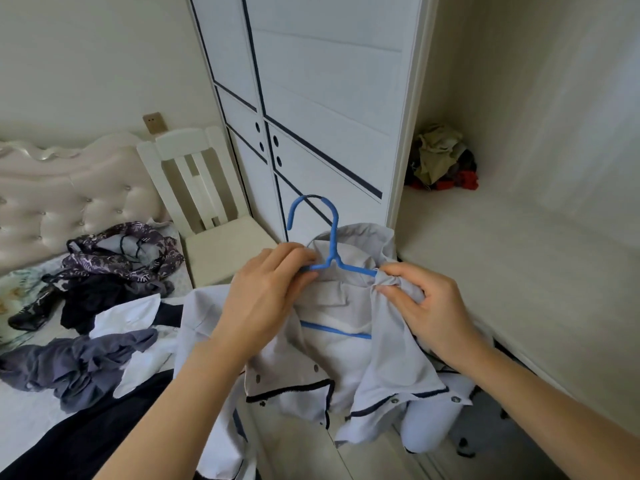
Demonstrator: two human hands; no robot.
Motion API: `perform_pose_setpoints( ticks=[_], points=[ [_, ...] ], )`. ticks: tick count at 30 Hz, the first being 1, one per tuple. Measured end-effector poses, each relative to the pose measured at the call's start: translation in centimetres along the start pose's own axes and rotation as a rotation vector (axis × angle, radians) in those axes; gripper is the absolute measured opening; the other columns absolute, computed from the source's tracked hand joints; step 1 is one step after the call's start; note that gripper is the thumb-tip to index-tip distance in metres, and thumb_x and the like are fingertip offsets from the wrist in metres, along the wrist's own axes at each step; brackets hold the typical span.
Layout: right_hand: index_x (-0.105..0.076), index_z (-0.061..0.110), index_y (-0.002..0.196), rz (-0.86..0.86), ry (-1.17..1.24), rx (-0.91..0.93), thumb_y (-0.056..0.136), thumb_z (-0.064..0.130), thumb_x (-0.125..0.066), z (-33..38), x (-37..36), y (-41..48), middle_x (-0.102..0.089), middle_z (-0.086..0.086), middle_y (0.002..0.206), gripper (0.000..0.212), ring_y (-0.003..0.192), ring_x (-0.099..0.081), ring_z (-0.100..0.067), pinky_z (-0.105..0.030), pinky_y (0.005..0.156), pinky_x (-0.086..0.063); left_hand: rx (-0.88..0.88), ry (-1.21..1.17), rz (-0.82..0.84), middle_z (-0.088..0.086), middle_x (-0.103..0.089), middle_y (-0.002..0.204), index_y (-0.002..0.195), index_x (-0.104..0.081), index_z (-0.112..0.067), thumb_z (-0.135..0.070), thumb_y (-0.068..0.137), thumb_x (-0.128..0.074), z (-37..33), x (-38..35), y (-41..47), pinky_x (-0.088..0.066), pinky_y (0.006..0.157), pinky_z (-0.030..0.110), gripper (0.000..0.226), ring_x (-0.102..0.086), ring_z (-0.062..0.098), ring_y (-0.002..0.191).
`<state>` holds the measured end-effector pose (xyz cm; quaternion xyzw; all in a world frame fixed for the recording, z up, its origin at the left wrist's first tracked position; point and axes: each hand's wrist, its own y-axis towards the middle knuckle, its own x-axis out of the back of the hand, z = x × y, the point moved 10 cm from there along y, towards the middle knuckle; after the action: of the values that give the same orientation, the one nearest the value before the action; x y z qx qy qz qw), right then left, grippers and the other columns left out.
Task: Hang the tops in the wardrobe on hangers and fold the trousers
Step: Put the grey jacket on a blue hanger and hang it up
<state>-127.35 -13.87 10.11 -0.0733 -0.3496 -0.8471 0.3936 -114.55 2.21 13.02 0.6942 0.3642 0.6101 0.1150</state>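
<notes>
A pale grey jacket (349, 362) with dark trim and snap buttons hangs open in front of me, a blue hanger (331, 237) pushed inside it with the hook sticking up. My left hand (266, 289) pinches the hanger's left arm by the collar. My right hand (426, 303) grips bunched jacket fabric over the hanger's right end. The white wardrobe door (311, 109) stands just behind.
On the bed (31, 410) at left lie several loose clothes: a purple patterned piece (124, 258), dark garments, a grey-blue bundle (83, 362). A white chair (207, 216) stands beside the wardrobe. A heap of clothes (441, 161) sits on the open wardrobe shelf (502, 254) at right.
</notes>
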Motion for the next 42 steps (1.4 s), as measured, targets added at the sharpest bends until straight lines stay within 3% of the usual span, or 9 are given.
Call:
perform_pose_setpoints(
  ticks=[7,15,18,20,22,26,30,35,42],
  points=[
    [-0.073,0.010,0.103,-0.060,-0.092,0.027,0.083,0.028,-0.071,0.7,2.1,0.8,-0.066,0.025,0.096,0.027,0.089,-0.065,0.003,-0.013,0.080,-0.049,-0.212,0.132,-0.077,0.000,-0.056,0.072,0.081,-0.061,-0.012,-0.027,0.104,-0.044,-2.2,0.9,2.6,-0.045,0.047,0.039,0.032,-0.050,0.020,0.059],
    [-0.063,0.032,0.090,0.051,-0.468,-0.017,0.085,0.078,-0.036,-0.2,8.1,4.0,-0.063,0.003,0.062,0.054,0.051,-0.054,-0.014,-0.038,0.053,-0.048,0.038,-0.104,-0.206,-0.006,-0.065,0.072,0.092,-0.066,-0.018,-0.038,0.097,-0.046,2.0,3.7,4.5,-0.042,0.053,0.024,0.029,-0.059,0.015,0.060],
    [-0.052,0.042,0.128,0.169,-0.426,-0.052,0.093,0.065,-0.034,-0.3,8.1,4.3,-0.065,0.014,0.078,0.045,0.064,-0.059,-0.005,-0.026,0.063,-0.050,0.086,-0.183,-0.225,-0.009,-0.065,0.073,0.092,-0.066,-0.019,-0.043,0.096,-0.045,2.8,4.4,5.5,-0.043,0.058,0.027,0.032,-0.059,0.011,0.062],
    [-0.036,0.041,0.143,0.214,-0.479,0.014,0.095,0.060,-0.032,0.9,7.7,4.2,-0.056,0.017,0.117,0.052,0.103,-0.056,0.001,-0.022,0.087,-0.047,0.106,-0.209,-0.234,-0.014,-0.064,0.073,0.092,-0.067,-0.020,-0.046,0.094,-0.044,3.2,4.7,6.2,-0.043,0.058,0.024,0.034,-0.059,0.008,0.066],
    [-0.038,0.033,0.145,0.194,-0.563,0.133,0.096,0.057,-0.034,2.9,8.2,4.2,-0.038,0.015,0.140,0.055,0.130,-0.038,-0.002,-0.023,0.104,-0.036,0.112,-0.239,-0.248,-0.017,-0.064,0.073,0.093,-0.067,-0.022,-0.048,0.093,-0.044,3.4,5.2,6.8,-0.043,0.059,0.020,0.035,-0.060,0.007,0.072],
    [-0.043,0.020,0.144,0.213,-0.664,0.305,0.098,0.049,-0.041,5.3,8.8,4.8,-0.034,0.006,0.148,0.054,0.140,-0.026,-0.011,-0.024,0.115,-0.022,0.084,-0.260,-0.259,-0.018,-0.065,0.077,0.093,-0.066,-0.030,-0.049,0.092,-0.044,2.3,6.3,8.5,-0.043,0.064,0.014,0.028,-0.060,0.006,0.076],
    [-0.052,0.021,0.133,0.293,-0.627,0.236,0.098,0.057,-0.033,5.2,8.9,6.1,-0.052,0.008,0.127,0.054,0.128,-0.037,-0.008,-0.029,0.107,-0.035,0.033,-0.263,-0.273,-0.012,-0.068,0.079,0.095,-0.069,-0.024,-0.050,0.093,-0.044,0.5,7.1,10.8,-0.050,0.068,0.027,0.036,-0.061,0.008,0.075],
    [-0.052,0.016,0.085,0.324,-0.496,0.114,0.092,0.058,-0.036,6.4,10.7,7.9,-0.049,0.005,0.082,0.046,0.086,-0.046,-0.003,-0.030,0.075,-0.042,-0.028,-0.314,-0.256,-0.025,-0.065,0.092,0.091,-0.066,-0.035,-0.050,0.091,-0.049,-1.8,7.9,14.1,-0.042,0.067,0.010,0.023,-0.062,-0.004,0.080],
    [-0.054,0.001,0.092,0.454,-0.264,0.035,0.094,0.032,-0.051,11.5,15.6,11.7,-0.051,0.002,0.084,0.031,0.080,-0.046,-0.004,-0.025,0.073,-0.040,-0.126,-0.446,-0.301,-0.020,-0.068,0.090,0.087,-0.064,-0.042,-0.046,0.094,-0.057,-5.8,10.8,20.6,-0.042,0.069,0.010,0.010,-0.063,0.003,0.082]
  ],
)
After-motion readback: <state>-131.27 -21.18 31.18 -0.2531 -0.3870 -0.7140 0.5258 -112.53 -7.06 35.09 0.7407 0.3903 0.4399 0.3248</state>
